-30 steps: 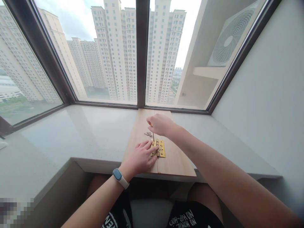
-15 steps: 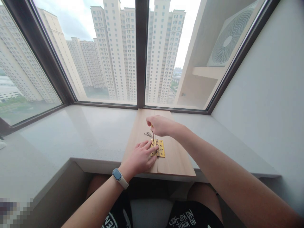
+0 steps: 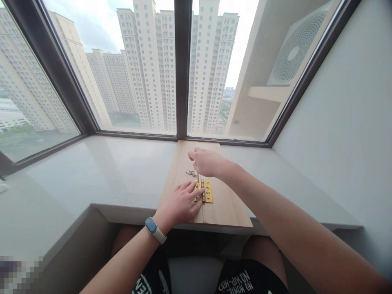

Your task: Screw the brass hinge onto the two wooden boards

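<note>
A gold-coloured butt hinge [image 3: 208, 192] lies unfolded across the seam between two pale wooden boards [image 3: 226, 210]. My left hand [image 3: 183, 204] rests flat over the hinge's left leaf, fingers spread and touching it. Above the hinge, my right hand [image 3: 208, 162] is closed round the handle of a screwdriver [image 3: 198, 177], whose shaft points down to the top of the left leaf. My fingers hide most of the handle, and the tip is too small to make out. Several loose screws [image 3: 191, 173] lie on the left board, just beyond my left fingertips.
The boards lie on a white windowsill [image 3: 122, 171] and reach its front edge. Dark window frames [image 3: 181, 73] stand at the back, and a white wall [image 3: 343, 122] rises on the right. My knees are under the sill.
My right hand has turned slightly on the screwdriver, its fingers now covering the handle that showed before. The left hand, hinge and loose screws have stayed in place.
</note>
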`<state>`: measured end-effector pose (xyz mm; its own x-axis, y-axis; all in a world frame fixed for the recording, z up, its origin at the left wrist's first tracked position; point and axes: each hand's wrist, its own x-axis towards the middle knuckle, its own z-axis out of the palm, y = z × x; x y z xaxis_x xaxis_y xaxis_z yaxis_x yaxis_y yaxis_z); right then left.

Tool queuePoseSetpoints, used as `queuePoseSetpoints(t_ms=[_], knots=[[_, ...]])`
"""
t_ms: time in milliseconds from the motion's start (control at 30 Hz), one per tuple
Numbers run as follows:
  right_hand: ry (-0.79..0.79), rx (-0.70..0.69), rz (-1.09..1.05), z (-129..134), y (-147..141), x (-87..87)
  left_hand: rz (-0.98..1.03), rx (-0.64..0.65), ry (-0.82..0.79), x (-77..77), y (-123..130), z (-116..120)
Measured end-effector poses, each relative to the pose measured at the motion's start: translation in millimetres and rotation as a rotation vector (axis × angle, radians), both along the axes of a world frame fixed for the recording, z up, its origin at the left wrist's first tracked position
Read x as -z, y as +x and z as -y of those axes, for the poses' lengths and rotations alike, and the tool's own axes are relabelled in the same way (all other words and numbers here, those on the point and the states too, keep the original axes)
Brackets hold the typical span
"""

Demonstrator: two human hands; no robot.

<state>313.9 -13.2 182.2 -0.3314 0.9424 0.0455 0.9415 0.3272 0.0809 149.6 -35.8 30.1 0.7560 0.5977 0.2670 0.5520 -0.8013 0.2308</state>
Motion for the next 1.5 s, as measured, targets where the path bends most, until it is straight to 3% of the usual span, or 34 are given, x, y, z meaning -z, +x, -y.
queuePoseSetpoints(t_ms=[167, 367, 600, 867, 1067, 1300, 1500], knots=[[-0.087, -0.042, -0.093, -2, 4, -0.1, 0.011, 0.002, 0.003, 1.7, -1, -1], [-0.007, -0.025, -0.020, -2, 3, 0.4, 0.015, 0.004, 0.001, 2.5, 0, -1], [0.077, 0.094, 0.095, 6, -8, -5.6, 0.013, 0.005, -0.007, 0.9, 1, -1], [-0.046, -0.012, -0.040, 2, -1, -2.2, 0.006, 0.003, -0.009, -0.2, -1, 0], [0.004, -0.036, -0.026, -1, 3, 1.2, 0.013, 0.006, -0.010, 0.2, -2, 0], [0.087, 0.056, 0.074, 2, -4, -0.3, 0.021, 0.007, -0.017, -0.3, 0, 0], [-0.016, -0.029, -0.036, 4, 0, -0.8, 0.021, 0.005, -0.011, 0.4, -1, -1]])
